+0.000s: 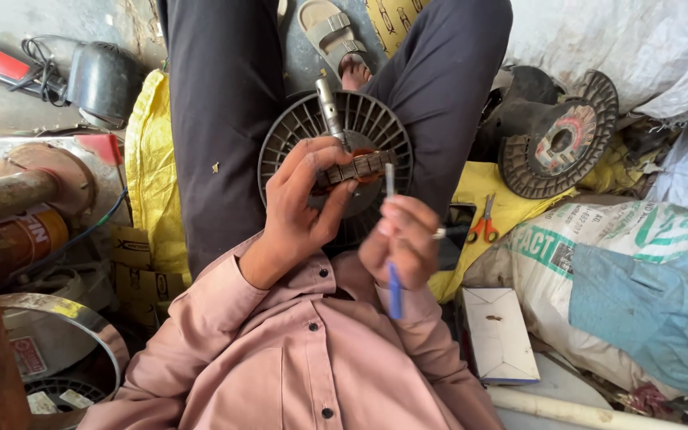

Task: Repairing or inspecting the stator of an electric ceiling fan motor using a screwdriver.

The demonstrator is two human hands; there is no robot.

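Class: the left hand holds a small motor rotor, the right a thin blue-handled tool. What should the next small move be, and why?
Probably bring the tool tip leftward into a slot of the rotor: the left hand holds it steady, and the right hand poises the tip just beside it, not touching.

Cluttered grey concrete floor (9, 103), yellow sacking (149, 183), printed white sacks (591, 255), daylight, empty spools (559, 139), white cardboard box (499, 334)

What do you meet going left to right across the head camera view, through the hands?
Rusty pipe → yellow sack → left hand gripping the rotor → right hand holding a blue-handled tool → scissors → black spool
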